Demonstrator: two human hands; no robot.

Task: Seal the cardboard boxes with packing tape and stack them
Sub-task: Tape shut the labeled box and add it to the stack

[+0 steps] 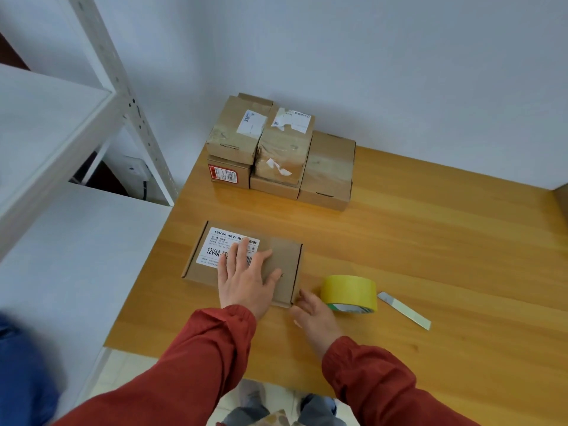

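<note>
- Head view — one flat cardboard box on the wooden table, near its front left, white label up.
- Left hand laid flat on the box lid, fingers straight, grasping nothing.
- Right hand at the box's near right corner, fingers loose, touching the edge — nothing grasped.
- One yellow tape roll just beside the right hand; one cutter blade further right.
- Stack at the wall: five boxes countable.

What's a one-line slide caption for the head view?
Left hand flat on the labelled box, right hand at its near corner; tape roll and cutter alongside, taped boxes stacked behind.
</note>
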